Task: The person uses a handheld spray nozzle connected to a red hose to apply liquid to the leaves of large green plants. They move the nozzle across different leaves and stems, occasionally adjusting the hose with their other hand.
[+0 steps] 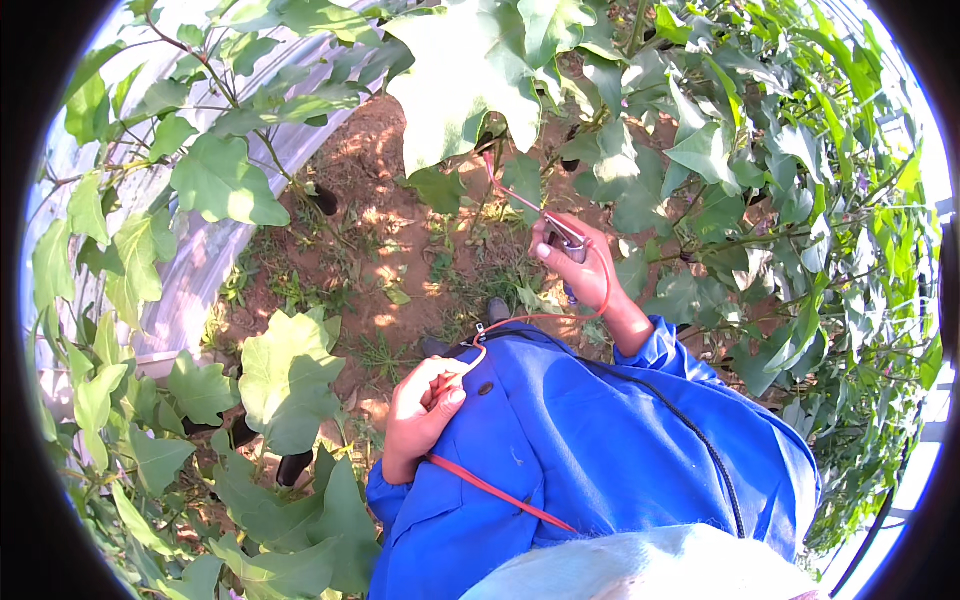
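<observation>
My right hand (581, 259), right of the middle, is closed round a metal hand tool (568, 236), perhaps a clip or tying tool; its exact kind cannot be told. A thin red cord (540, 318) runs from near this hand down to my left hand. A length of red cord also points up from the tool towards the leaves. My left hand (425, 405) pinches the cord near its fingertips, in front of the blue jacket (600, 420). A red strap (499, 491) crosses the jacket below the left hand.
Eggplant plants with broad leaves (225, 180) stand on both sides and ahead. Dark eggplants (294, 467) hang low at the left, another (324, 200) higher up. Plastic sheeting (202, 262) curves along the left. Weedy brown soil (375, 262) lies between the plants. A black cord (705, 442) crosses the jacket.
</observation>
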The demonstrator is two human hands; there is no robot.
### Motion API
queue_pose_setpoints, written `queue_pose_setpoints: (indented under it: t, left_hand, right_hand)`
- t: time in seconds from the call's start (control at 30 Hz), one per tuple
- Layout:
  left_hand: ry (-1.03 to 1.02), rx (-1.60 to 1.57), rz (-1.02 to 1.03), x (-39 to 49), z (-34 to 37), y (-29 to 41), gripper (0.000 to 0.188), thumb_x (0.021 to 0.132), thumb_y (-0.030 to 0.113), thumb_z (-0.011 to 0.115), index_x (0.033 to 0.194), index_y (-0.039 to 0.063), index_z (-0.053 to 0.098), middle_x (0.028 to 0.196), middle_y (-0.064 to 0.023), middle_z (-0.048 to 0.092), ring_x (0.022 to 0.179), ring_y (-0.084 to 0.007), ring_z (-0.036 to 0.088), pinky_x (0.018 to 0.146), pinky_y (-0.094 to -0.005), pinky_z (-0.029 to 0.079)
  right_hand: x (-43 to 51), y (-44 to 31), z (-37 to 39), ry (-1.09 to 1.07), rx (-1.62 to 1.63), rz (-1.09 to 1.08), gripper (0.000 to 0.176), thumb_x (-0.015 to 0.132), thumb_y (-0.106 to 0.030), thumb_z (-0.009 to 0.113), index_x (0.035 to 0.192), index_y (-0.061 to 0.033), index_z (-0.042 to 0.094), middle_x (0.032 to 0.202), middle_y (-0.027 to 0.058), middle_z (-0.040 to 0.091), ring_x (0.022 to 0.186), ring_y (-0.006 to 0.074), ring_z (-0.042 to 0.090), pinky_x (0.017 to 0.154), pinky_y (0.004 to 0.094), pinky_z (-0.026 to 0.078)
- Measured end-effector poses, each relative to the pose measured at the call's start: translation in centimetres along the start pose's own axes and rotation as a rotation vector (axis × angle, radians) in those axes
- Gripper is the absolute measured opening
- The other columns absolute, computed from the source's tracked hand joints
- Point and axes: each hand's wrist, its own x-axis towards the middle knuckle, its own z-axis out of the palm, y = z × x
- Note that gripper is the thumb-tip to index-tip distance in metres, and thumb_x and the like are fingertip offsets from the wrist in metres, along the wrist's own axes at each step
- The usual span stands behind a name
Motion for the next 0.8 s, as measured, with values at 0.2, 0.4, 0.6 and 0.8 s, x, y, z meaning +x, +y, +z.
queue_pose_setpoints:
  t: [0.2, 0.4, 0.6, 0.8]
  left_hand:
    - [0.013, -0.008, 0.046, -1.6, -2.2, -0.2, 0.033, 0.099, 0.013, 0.073, 0.126, -0.002, 0.061, 0.093, 0.0027, 0.051, 0.079, -0.0042, 0.045, 0.069, -0.0197, 0.037]
    - [0.042, -0.040, 0.075, -2.3, -3.2, -0.1, 0.031, 0.100, 0.012, 0.072, 0.125, -0.002, 0.061, 0.094, 0.0017, 0.052, 0.080, -0.0043, 0.047, 0.071, -0.0191, 0.039]
    - [0.056, -0.041, 0.095, -1.6, -3.9, -0.5, 0.031, 0.100, 0.012, 0.072, 0.125, -0.002, 0.061, 0.095, 0.0009, 0.053, 0.081, -0.0048, 0.049, 0.073, -0.0192, 0.041]
    - [0.111, -0.012, 0.051, 0.1, -4.5, 0.6, 0.032, 0.099, 0.012, 0.073, 0.125, -0.002, 0.062, 0.097, -0.0001, 0.055, 0.085, -0.0070, 0.051, 0.077, -0.0210, 0.043]
  right_hand:
    - [-0.2, -3.3, 2.5, -0.004, 0.072, -0.092, 0.036, 0.095, -0.014, 0.074, 0.124, 0.0024, 0.062, 0.101, 0.0065, 0.068, 0.094, 0.0161, 0.065, 0.086, 0.0324, 0.052]
    - [0.0, -4.5, -1.7, 0.454, 0.068, -0.159, 0.028, 0.096, -0.011, 0.072, 0.119, 0.0032, 0.066, 0.095, 0.0056, 0.069, 0.086, 0.0133, 0.065, 0.081, 0.0295, 0.052]
    - [7.3, -8.7, -9.5, 0.531, 0.162, -0.351, 0.025, 0.102, -0.011, 0.063, 0.121, 0.0044, 0.064, 0.097, 0.0119, 0.072, 0.090, 0.0237, 0.072, 0.084, 0.0370, 0.056]
    - [17.5, -12.0, -14.8, 0.576, 0.232, -0.333, 0.034, 0.102, -0.023, 0.065, 0.123, 0.0039, 0.064, 0.100, 0.0106, 0.072, 0.096, 0.0258, 0.073, 0.086, 0.0359, 0.057]
